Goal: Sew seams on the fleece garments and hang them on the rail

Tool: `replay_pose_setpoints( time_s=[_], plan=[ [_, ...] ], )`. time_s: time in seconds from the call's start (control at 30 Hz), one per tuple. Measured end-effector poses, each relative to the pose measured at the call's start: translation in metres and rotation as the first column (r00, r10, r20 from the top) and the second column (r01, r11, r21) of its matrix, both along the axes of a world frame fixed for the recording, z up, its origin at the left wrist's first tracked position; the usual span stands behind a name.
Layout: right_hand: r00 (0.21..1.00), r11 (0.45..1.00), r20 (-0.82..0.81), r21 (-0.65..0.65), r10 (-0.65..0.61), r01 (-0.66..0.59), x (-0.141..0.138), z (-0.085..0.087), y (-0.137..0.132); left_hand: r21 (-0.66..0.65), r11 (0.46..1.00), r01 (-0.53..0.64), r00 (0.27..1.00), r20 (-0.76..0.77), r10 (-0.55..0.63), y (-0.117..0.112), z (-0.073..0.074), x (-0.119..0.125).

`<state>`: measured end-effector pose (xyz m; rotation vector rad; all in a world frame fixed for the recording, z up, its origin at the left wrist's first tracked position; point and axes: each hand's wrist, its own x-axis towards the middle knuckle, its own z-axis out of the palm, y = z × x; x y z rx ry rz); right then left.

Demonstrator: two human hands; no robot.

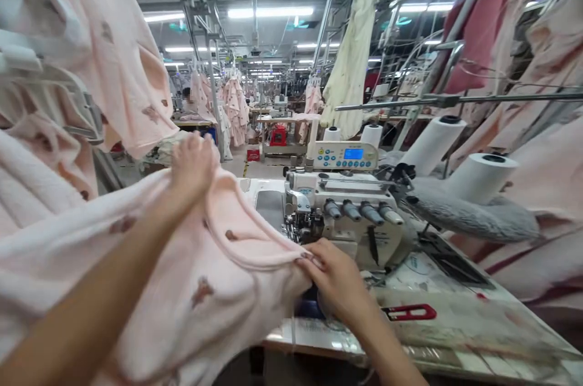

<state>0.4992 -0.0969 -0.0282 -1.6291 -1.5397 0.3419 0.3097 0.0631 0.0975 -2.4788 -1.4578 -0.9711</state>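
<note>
A pale pink fleece garment [182, 264] with small brown motifs stretches between my two hands in front of the sewing machine. My right hand [334, 274] pinches the edge of its round neckline, thumb against fingers, just before the machine's needle area. Farther left and higher, my left hand [195, 161] is closed over the opposite side of the neckline; its fingertips are partly hidden behind the cloth. The white overlock sewing machine [341, 192] stands beyond my right hand, and the garment appears apart from its presser foot.
Red thread snips [412, 312] lie on the machine table [423, 277], right of my right arm. White thread cones [435, 143] and a grey fluffy roll [473, 216] stand at the right. Pink garments [132, 58] hang at the left. A control panel [346, 155] tops the machine.
</note>
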Motion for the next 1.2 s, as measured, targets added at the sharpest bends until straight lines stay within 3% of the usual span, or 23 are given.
replay_pose_setpoints(
  time_s=[0.03, 0.1, 0.13, 0.2, 0.27, 0.37, 0.47, 0.57, 0.7, 0.9, 1.2],
  plan=[
    [0.998, 0.999, 0.029, 0.014, -0.049, 0.049, -0.004, -0.002, 0.008, 0.013, 0.999, 0.033, 0.999, -0.006, -0.033, -0.016, -0.019, 0.012],
    [0.995, 0.995, 0.034, 0.004, -0.095, 0.095, -0.007, -0.007, 0.015, 0.001, 0.952, 0.305, 0.952, -0.03, -0.305, -0.053, -0.065, 0.033],
    [0.994, 0.995, 0.038, -0.004, -0.104, 0.104, -0.007, -0.009, 0.014, -0.004, 0.931, 0.365, 0.931, -0.033, -0.364, -0.069, -0.089, 0.04],
    [0.994, 0.996, 0.057, -0.011, -0.092, 0.093, -0.003, -0.009, 0.01, 0.002, 0.926, 0.377, 0.923, -0.089, -0.375, -0.09, -0.125, 0.049],
    [0.999, 1.0, 0.05, -0.017, -0.013, 0.014, 0.003, -0.006, 0.005, -0.034, 0.927, 0.373, 0.915, -0.151, -0.373, -0.094, -0.14, 0.052],
    [0.997, 0.996, -0.027, -0.056, 0.069, -0.071, 0.01, 0.001, 0.004, -0.141, 0.908, 0.394, 0.895, -0.165, -0.414, -0.08, -0.133, 0.049],
    [0.996, 0.987, -0.016, -0.141, -0.085, 0.082, 0.01, 0.006, 0.011, -0.27, 0.866, 0.421, 0.893, -0.044, -0.448, -0.067, -0.118, 0.049],
    [0.969, 0.955, 0.051, -0.164, -0.24, 0.245, 0.007, 0.007, 0.018, -0.342, 0.84, 0.422, 0.901, 0.056, -0.43, -0.061, -0.113, 0.055],
    [0.953, 0.949, 0.071, -0.092, -0.294, 0.3, 0.004, -0.002, 0.022, -0.347, 0.843, 0.411, 0.909, 0.08, -0.41, -0.057, -0.115, 0.063],
    [0.955, 0.948, -0.043, 0.109, -0.295, 0.298, 0.001, -0.021, 0.021, -0.327, 0.852, 0.41, 0.91, 0.082, -0.406, -0.056, -0.115, 0.064],
    [0.951, 0.935, -0.021, 0.175, -0.309, 0.308, 0.002, -0.03, 0.021, -0.37, 0.836, 0.406, 0.91, 0.088, -0.404, -0.055, -0.114, 0.067]
  ],
)
